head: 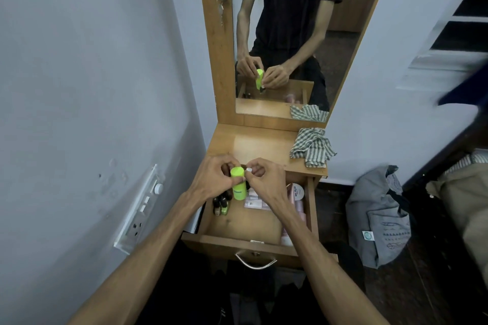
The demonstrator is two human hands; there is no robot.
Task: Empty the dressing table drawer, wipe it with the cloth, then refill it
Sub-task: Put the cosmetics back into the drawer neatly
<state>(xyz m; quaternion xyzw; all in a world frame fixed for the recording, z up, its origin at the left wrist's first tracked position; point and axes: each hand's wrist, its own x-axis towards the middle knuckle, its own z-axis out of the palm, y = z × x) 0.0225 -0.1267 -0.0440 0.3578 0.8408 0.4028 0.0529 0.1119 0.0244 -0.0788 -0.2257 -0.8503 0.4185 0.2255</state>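
The wooden drawer (pixel 253 241) of the dressing table is pulled open below me. Above its back left part my left hand (pixel 216 179) grips a neon green bottle (pixel 238 187). My right hand (pixel 260 179) pinches a small white piece (pixel 248 170) close to the bottle's top. Inside the drawer lie small nail polish bottles (pixel 221 204) at the left, flat pink packets (pixel 254 202) in the middle, and a round white tub (pixel 298 190) with pink tubes along the right side. A green checked cloth (pixel 311 146) sits crumpled on the tabletop's right end.
The tabletop (pixel 250 145) stands under a tall mirror (pixel 290 34) with a key in a lock on its frame. A switch panel (pixel 140 208) is on the left wall. A grey bag (pixel 380 216) stands on the dark floor to the right.
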